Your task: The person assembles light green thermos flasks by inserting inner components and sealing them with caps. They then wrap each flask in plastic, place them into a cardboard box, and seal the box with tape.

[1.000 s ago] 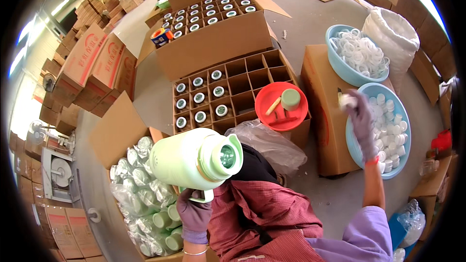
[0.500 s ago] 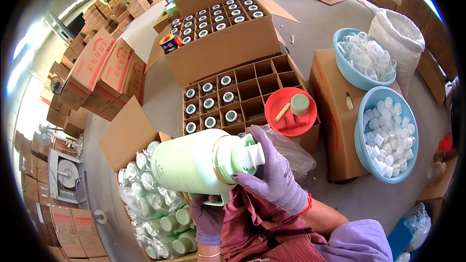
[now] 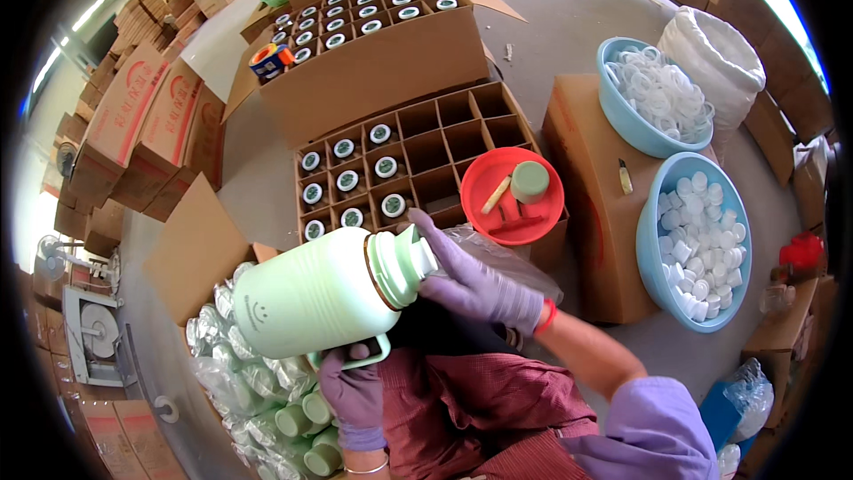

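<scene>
A pale green vacuum jug (image 3: 306,289) lies tilted on its side in front of me, its mouth (image 3: 418,265) pointing right. My left hand (image 3: 352,382), in a purple-grey glove, is closed around the jug's handle from below. My right hand (image 3: 480,280), gloved alike, is at the mouth with its fingers stretched apart, thumb below and forefinger above. It appears to touch the rim; whether the palm presses on it I cannot tell. Below and left, an open carton (image 3: 160,271) holds several foil- and plastic-wrapped jugs and pale green cups (image 3: 293,420).
Ahead stands a divided carton (image 3: 426,151) with several white-capped bottles. On its corner sits a red basin (image 3: 475,178) with a green cup (image 3: 530,180). A tape dispenser (image 3: 270,60) rests on the carton behind. Blue basins hold white rings (image 3: 662,93) and white caps (image 3: 702,253); a cutter (image 3: 625,176) lies beside them.
My right hand's fingers have opened and straightened from their grip at the jug's mouth. The jug and both hands sit lower and further left in view, and the jug's printed side now shows.
</scene>
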`<action>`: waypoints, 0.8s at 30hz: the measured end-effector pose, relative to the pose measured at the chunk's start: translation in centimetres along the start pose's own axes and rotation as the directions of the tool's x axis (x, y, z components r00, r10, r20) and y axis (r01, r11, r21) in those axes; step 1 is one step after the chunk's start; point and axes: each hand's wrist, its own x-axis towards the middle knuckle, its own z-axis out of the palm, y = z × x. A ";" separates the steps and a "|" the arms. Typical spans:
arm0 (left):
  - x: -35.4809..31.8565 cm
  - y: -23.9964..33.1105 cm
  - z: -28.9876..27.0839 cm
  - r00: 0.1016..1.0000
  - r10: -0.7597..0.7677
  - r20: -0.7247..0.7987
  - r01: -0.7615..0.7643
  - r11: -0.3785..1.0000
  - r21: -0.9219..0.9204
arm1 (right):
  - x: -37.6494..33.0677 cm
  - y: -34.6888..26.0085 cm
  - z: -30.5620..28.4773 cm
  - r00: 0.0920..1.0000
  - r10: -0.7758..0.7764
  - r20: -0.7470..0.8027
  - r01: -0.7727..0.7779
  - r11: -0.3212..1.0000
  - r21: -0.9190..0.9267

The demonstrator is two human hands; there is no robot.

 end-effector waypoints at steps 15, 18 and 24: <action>2.1 3.0 -2.8 0.963 -0.163 0.215 0.226 0.921 -0.317 | 0.3 12.7 -14.9 0.916 0.221 -0.335 -0.399 0.413 -0.818; 1.4 3.7 -2.8 0.959 -0.186 0.212 0.251 0.907 -0.338 | 1.9 1.6 -9.2 0.977 0.032 -0.209 -0.094 0.950 -0.297; 0.4 3.8 -2.8 0.925 -0.193 0.328 0.222 0.974 -0.052 | 0.5 -5.7 -1.4 0.796 -0.586 0.153 0.594 0.705 -0.388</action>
